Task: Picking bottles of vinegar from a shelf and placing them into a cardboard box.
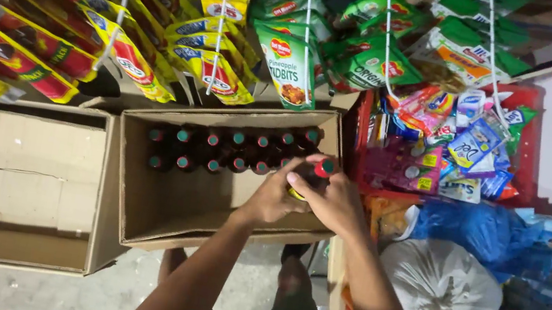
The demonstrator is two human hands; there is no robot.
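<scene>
Both my hands meet over the right side of an open cardboard box [136, 184]. My right hand [339, 203] grips a dark bottle with a red and green cap [322, 168] around its body. My left hand [274, 196] presses against the same bottle from the left. Inside the box, several dark bottles with red and green caps [232, 151] stand upright in rows along the far wall. The near half of the box floor is bare cardboard.
An empty open cardboard box [2, 184] sits at the left. Yellow, red and green sachets [124, 32] hang on strips above. A red basket of small packets [443, 138], a white bag [444, 288] and blue bags lie at the right. My feet stand on grey floor below.
</scene>
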